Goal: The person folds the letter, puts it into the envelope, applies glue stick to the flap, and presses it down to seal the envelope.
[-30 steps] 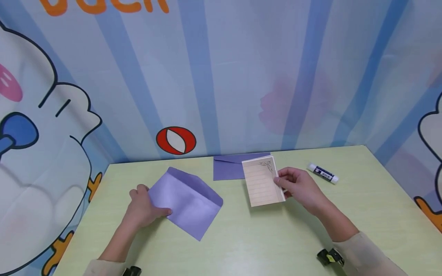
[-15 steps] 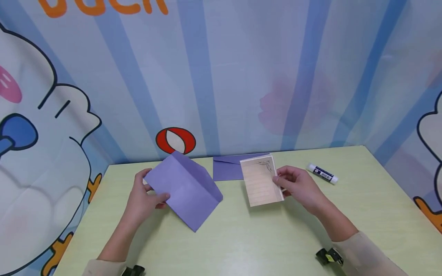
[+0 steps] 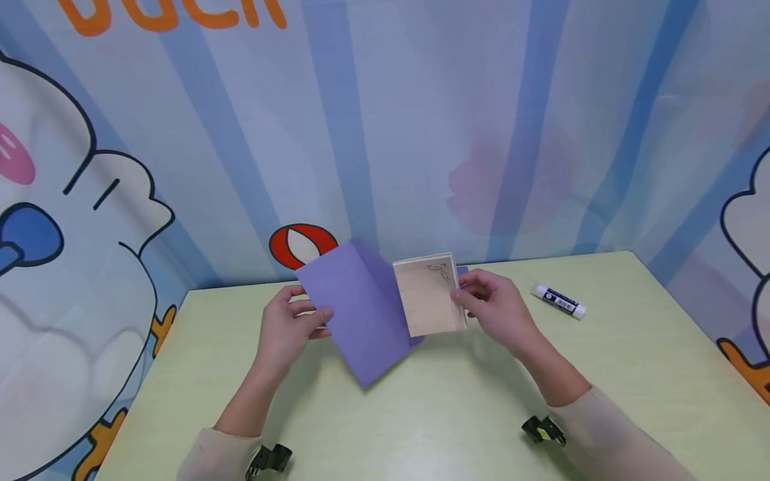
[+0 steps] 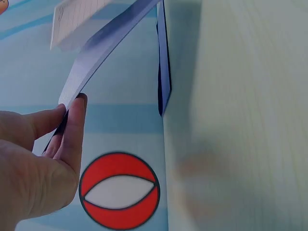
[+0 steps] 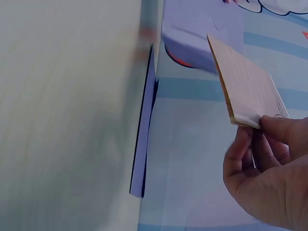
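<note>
My left hand (image 3: 293,324) pinches a purple envelope (image 3: 355,307) by its left edge, thumb in front and fingers behind. Tilted above the table, the envelope has its flap unfolded toward the right. A small beige pad of lined paper (image 3: 426,297), with a scroll ornament in one corner, is pinched at its right edge by my right hand (image 3: 496,310). In the head view the pad overlaps the flap; the right wrist view shows several layers along the pad's edge (image 5: 222,84). A second purple envelope (image 5: 144,130) lies on the table behind, mostly hidden in the head view.
A white and dark-blue glue stick (image 3: 558,300) lies at the back right of the pale green table (image 3: 421,427). Behind the table's far edge rises a blue striped cartoon backdrop (image 3: 421,120). Each wrist carries a small black camera (image 3: 267,459).
My left hand has raised the envelope and moved it right, tilting it more upright. My right hand has brought the paper pad left and slightly up, so the two now overlap in the head view.
</note>
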Tool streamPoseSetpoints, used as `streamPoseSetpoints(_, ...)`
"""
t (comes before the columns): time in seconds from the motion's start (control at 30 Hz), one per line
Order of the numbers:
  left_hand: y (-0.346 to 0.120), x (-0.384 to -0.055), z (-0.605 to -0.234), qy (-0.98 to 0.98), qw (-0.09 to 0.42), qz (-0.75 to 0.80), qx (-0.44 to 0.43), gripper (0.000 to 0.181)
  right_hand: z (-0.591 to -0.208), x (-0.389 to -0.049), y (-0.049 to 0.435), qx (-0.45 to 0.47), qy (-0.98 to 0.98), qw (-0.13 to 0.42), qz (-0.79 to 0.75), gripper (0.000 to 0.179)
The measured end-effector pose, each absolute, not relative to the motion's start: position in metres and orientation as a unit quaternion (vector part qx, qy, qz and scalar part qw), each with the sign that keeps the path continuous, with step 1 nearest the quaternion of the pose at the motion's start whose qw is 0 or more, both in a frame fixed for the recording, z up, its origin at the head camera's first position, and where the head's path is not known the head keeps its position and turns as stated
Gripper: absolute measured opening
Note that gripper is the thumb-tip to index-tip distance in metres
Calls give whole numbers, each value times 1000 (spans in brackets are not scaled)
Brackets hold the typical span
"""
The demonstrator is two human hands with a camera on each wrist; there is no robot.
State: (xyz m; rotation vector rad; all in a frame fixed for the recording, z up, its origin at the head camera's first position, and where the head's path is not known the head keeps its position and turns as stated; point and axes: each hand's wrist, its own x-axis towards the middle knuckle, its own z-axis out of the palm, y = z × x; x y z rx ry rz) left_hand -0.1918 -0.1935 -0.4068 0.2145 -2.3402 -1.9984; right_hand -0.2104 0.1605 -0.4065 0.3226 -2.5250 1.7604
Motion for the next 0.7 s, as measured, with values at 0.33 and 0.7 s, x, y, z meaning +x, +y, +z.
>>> streamPoseSetpoints(0.33,-156,-199,-401,-729,17,-684,23,45,-406,-218,152,92,-833,95,537,16)
streamPoseSetpoints(0.7,-151,-200,-400,-724,-23,-689,10,42,-402,-223,168,105,-843,5,528,21)
